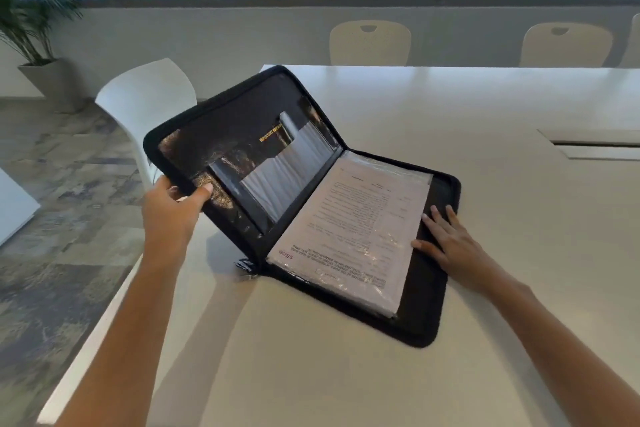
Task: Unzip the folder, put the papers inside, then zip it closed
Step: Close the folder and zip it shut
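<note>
A black zip folder [426, 308] lies unzipped on the white table, its right half flat and its left cover [221, 135] raised at a slant. A stack of printed papers [349, 236] in a clear sleeve rests on the flat half. My left hand [173, 211] grips the raised cover's outer edge, thumb on the inside face. My right hand [450, 246] lies flat with straight fingers on the folder's right border, touching the papers' edge. The zip pulls [246, 268] hang at the spine's near end.
The white table [485, 107] has its left edge close to the folder and a cable slot [595, 146] at the far right. A white chair [145, 104] stands left of the table, beige chairs [370, 43] behind it, a potted plant [31, 45] far left.
</note>
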Tool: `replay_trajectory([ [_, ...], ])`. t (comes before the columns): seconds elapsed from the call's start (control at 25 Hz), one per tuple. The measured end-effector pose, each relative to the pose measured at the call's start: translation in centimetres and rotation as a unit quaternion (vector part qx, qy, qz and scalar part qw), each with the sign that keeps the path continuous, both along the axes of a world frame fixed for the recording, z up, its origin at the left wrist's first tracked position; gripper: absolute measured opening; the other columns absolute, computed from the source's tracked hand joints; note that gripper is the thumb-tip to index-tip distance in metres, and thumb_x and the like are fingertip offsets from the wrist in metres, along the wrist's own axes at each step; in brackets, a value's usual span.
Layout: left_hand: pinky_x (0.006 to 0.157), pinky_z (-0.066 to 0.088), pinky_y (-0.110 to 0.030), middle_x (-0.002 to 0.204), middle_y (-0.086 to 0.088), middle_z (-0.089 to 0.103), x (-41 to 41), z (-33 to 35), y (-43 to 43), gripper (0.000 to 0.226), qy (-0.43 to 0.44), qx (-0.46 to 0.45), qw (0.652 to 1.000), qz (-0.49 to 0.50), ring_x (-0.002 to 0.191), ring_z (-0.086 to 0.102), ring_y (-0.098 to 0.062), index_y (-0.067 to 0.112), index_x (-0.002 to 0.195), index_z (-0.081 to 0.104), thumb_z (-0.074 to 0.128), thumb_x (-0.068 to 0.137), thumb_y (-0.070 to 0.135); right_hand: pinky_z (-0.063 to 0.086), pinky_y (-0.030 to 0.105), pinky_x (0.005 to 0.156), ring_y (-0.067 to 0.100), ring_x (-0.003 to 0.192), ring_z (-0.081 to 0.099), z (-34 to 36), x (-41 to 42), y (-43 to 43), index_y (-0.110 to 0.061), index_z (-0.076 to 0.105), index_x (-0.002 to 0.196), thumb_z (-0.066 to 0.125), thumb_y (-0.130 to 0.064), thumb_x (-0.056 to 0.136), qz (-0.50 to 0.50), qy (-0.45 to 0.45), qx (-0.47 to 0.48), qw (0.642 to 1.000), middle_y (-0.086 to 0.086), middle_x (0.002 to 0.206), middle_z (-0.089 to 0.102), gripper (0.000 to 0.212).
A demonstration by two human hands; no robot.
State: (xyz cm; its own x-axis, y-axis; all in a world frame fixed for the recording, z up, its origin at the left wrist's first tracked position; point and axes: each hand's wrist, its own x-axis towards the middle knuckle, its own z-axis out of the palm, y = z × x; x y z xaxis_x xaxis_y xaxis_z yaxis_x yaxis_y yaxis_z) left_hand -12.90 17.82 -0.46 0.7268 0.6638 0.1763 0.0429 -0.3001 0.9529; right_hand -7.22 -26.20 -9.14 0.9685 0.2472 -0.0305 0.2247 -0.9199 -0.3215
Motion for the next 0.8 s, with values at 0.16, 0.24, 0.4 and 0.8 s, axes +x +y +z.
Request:
replay_trajectory([
  [0.16, 0.073, 0.055, -0.029, 0.089, 0.014, 0.074, -3.3, 0.4, -5.8, 0.017, -0.111, 0.024, 0.992, -0.054, 0.067, 0.065, -0.007, 0.029, 0.097, 0.07, 0.076, 0.081, 0.024, 0.013, 0.044, 0.116, 0.019, 0.146, -0.002, 1.0, 4.3, -2.0, -0.021, 0.022, 0.15, 0.03, -0.075, 0.077, 0.064, -0.008, -0.02, 0.998, 0.006, 0.159, 0.015, 0.091],
  [0.24, 0.068, 0.056, -0.028, 0.088, 0.015, 0.075, -4.2, 0.5, -8.6, 0.015, -0.142, 0.045, 0.986, -0.075, 0.064, 0.066, -0.007, 0.033, 0.094, 0.071, 0.077, 0.08, 0.03, 0.017, 0.045, 0.115, 0.019, 0.146, 0.003, 1.9, 5.3, -2.2, -0.022, 0.025, 0.149, 0.033, -0.073, 0.078, 0.075, -0.001, -0.025, 0.997, 0.007, 0.158, 0.018, 0.088],
  [0.4, 0.065, 0.058, -0.029, 0.095, 0.012, 0.075, -4.9, 0.7, -13.4, 0.022, -0.174, 0.108, 0.972, -0.115, 0.066, 0.07, -0.005, 0.028, 0.101, 0.075, 0.079, 0.08, 0.029, 0.026, 0.044, 0.114, 0.023, 0.144, 0.021, 3.3, 4.9, -1.3, -0.019, 0.04, 0.143, 0.051, -0.053, 0.088, 0.056, -0.018, 0.025, 0.998, 0.009, 0.156, 0.026, 0.065],
  [0.8, 0.065, 0.056, -0.031, 0.102, 0.014, 0.073, -5.7, -4.2, -24.0, 0.032, -0.07, 0.46, 0.856, -0.225, 0.079, 0.059, -0.017, 0.03, 0.103, 0.077, 0.079, 0.071, 0.03, 0.058, 0.031, 0.064, 0.024, 0.084, 0.072, 4.7, -3.8, -1.5, -0.005, 0.072, 0.101, 0.062, -0.034, 0.089, -0.189, 0.097, 0.683, 0.698, 0.012, 0.098, 0.075, 0.033],
])
